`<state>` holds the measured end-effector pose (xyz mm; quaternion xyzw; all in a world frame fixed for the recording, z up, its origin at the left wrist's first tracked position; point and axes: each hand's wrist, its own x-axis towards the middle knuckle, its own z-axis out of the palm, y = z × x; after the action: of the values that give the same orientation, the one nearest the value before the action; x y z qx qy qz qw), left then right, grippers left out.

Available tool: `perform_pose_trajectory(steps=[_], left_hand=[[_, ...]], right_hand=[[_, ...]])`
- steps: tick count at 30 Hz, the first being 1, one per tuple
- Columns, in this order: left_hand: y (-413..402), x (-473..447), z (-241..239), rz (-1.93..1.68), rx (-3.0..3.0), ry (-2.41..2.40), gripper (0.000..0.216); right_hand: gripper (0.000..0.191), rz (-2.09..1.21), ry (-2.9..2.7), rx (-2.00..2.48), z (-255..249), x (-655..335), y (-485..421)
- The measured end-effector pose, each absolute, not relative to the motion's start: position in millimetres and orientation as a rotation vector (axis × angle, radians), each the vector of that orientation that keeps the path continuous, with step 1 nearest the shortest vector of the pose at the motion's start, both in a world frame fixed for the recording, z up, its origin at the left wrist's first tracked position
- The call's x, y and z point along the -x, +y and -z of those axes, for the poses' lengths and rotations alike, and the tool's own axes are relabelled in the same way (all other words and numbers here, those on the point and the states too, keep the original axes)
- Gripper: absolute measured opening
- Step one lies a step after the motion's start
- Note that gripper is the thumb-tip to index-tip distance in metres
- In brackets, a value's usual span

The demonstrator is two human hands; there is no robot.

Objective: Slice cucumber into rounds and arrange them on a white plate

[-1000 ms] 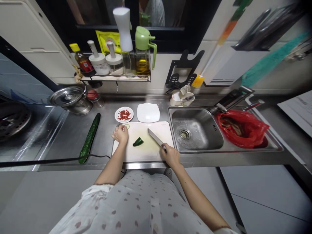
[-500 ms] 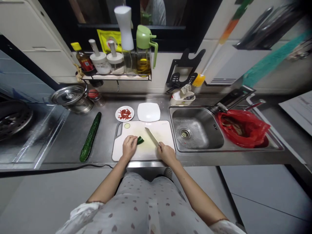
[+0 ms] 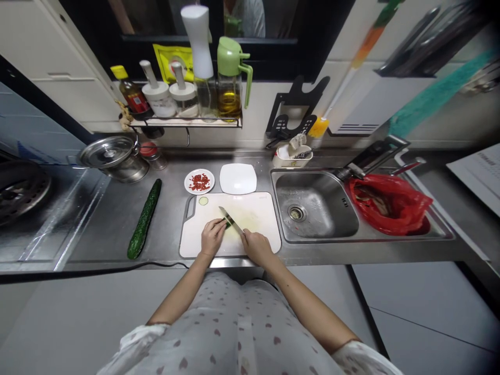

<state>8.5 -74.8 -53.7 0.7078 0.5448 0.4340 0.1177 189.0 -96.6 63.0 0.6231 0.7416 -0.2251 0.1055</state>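
Note:
My left hand (image 3: 213, 235) is closed on a small dark green vegetable piece (image 3: 228, 224), holding it down on the white cutting board (image 3: 260, 208). Its exact kind is hard to make out, as the fingers and blade partly cover it. In my right hand (image 3: 257, 247) is the handle of a kitchen knife (image 3: 232, 220). The blade slants up and left across the board, right at the green piece. A pale round cucumber slice (image 3: 203, 200) lies near the board's upper left corner.
A whole cucumber (image 3: 144, 219) lies left of the board. Behind the board stand a small plate (image 3: 188, 182) of chopped red pieces and a white dish (image 3: 238, 178). To the right are the sink (image 3: 316, 208) and a red bag (image 3: 390, 224). A lidded pot (image 3: 128, 169) stands back left.
My right hand has brought the knife leftward, from beside the green piece to over or against it. My left hand has shifted slightly right, still holding the piece.

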Motion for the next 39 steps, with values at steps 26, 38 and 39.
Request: perform_pose_trajectory(steps=[26,38,39], left_hand=[[-73.8,-8.7,55.1,-1.204,-2.038,1.6,0.023],[-72.8,-9.3,54.1,-1.182,-2.041,1.595,0.025],[-72.7,-9.3,53.9,-1.186,-2.044,1.591,0.025]], right_hand=[[0.026,0.604,2.202,-1.76,-64.4,-175.8,-99.2],[0.027,0.626,2.201,-1.746,-62.9,-174.0,-91.3],[0.027,0.624,2.2,-1.747,-62.6,-173.4,-90.8]])
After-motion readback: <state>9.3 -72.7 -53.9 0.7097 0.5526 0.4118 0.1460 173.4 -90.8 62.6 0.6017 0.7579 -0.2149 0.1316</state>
